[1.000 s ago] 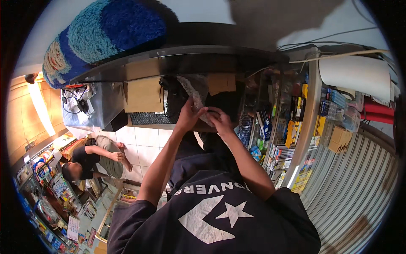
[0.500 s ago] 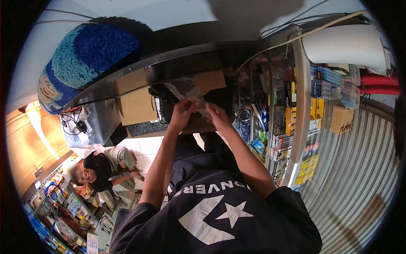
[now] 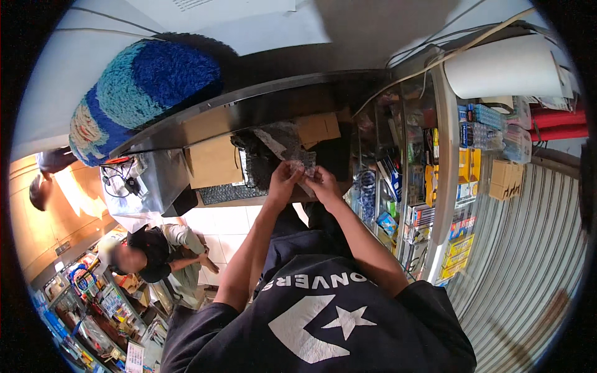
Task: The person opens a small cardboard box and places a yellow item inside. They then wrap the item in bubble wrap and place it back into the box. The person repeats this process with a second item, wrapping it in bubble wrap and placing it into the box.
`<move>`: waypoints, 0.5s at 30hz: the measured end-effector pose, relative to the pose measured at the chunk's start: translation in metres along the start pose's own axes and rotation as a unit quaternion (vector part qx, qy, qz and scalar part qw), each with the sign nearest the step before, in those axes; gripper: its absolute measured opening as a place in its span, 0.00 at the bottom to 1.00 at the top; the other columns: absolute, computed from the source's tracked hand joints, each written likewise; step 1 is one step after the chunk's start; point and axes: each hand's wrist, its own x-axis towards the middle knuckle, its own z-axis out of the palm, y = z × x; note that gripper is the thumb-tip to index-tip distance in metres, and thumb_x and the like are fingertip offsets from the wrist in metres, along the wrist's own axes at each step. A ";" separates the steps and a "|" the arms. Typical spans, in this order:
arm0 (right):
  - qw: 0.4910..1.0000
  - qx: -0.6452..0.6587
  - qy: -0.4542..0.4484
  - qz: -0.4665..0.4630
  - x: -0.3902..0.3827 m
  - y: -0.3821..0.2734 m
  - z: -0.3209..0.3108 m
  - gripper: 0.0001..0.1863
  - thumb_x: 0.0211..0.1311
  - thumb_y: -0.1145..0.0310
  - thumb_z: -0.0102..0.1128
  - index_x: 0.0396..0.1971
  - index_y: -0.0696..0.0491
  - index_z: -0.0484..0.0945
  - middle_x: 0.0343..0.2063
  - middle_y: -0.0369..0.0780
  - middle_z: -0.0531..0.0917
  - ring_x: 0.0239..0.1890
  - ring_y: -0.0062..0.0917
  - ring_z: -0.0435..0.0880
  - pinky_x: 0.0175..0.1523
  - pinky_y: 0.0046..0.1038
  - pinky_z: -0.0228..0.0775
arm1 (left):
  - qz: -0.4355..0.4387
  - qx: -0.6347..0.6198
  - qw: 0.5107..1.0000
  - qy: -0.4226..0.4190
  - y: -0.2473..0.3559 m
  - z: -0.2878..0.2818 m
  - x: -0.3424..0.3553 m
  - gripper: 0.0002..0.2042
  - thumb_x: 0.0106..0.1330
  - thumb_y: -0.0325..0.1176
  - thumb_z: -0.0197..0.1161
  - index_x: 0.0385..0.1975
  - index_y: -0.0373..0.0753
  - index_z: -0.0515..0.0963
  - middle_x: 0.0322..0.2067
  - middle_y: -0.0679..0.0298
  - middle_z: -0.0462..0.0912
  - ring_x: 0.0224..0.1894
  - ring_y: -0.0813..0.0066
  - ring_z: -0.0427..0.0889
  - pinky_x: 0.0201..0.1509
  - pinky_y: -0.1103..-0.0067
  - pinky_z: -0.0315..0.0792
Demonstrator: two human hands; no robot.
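A strip of clear, crinkled plastic that looks like bubble wrap (image 3: 281,142) runs over the desk, its near end between my hands. My left hand (image 3: 285,180) pinches that end with fingers and thumb closed. Close beside it, my right hand (image 3: 324,185) grips the same plastic, fingers curled in. Left of the strip lies a black, dark-wrapped bundle (image 3: 256,160). A flat brown cardboard piece (image 3: 214,163) is farther left, and a smaller brown cardboard piece (image 3: 320,128) sits behind the strip.
A black textured strip (image 3: 231,193) lines the desk's near edge. A rolled blue shaggy rug (image 3: 155,84) rests up left. Glass shelves of packaged goods (image 3: 398,180) stand right, beside a corrugated shutter (image 3: 516,267). Another person (image 3: 171,255) sits at lower left; someone else shows at far left.
My hands have drawn closer together on the plastic. The whole view has shifted, so the scene sits farther right. A second person has come into sight at the far left.
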 end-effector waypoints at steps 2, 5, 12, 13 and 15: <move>1.000 -0.023 0.003 0.003 0.002 -0.003 0.001 0.12 0.64 0.73 0.70 0.46 0.55 0.80 0.41 0.34 0.86 0.44 0.17 0.83 0.50 0.24 0.76 | -0.016 -0.008 1.000 0.015 0.003 0.003 0.003 0.12 0.74 0.30 0.67 0.51 0.34 0.76 0.45 0.64 0.84 0.49 0.78 0.82 0.54 0.78 0.76; 0.996 -0.091 0.002 0.006 0.004 -0.010 -0.001 0.15 0.62 0.71 0.71 0.48 0.55 0.80 0.41 0.35 0.86 0.44 0.18 0.84 0.50 0.25 0.76 | -0.008 -0.047 0.999 0.008 0.007 0.005 0.001 0.14 0.72 0.29 0.68 0.53 0.33 0.75 0.45 0.63 0.84 0.49 0.77 0.82 0.53 0.78 0.77; 0.997 -0.074 0.019 0.007 0.010 -0.001 -0.012 0.15 0.69 0.64 0.69 0.50 0.55 0.84 0.38 0.35 0.88 0.42 0.15 0.84 0.47 0.22 0.76 | 0.009 0.017 0.998 -0.058 0.015 -0.007 -0.002 0.19 0.70 0.28 0.71 0.56 0.32 0.74 0.47 0.62 0.84 0.49 0.76 0.82 0.52 0.79 0.77; 0.999 -0.037 0.017 0.004 0.007 -0.008 -0.013 0.14 0.71 0.62 0.68 0.49 0.55 0.85 0.37 0.34 0.88 0.41 0.15 0.84 0.47 0.22 0.75 | 0.000 0.025 0.998 -0.063 0.015 -0.010 -0.003 0.19 0.70 0.29 0.71 0.56 0.33 0.74 0.47 0.62 0.84 0.49 0.76 0.82 0.52 0.79 0.77; 0.998 -0.044 0.044 -0.015 0.004 -0.003 -0.014 0.20 0.71 0.54 0.67 0.50 0.56 0.85 0.37 0.38 0.87 0.41 0.21 0.84 0.48 0.28 0.76 | -0.015 0.040 0.997 -0.071 0.017 -0.012 -0.006 0.19 0.70 0.30 0.72 0.56 0.33 0.74 0.48 0.62 0.83 0.49 0.77 0.82 0.51 0.80 0.77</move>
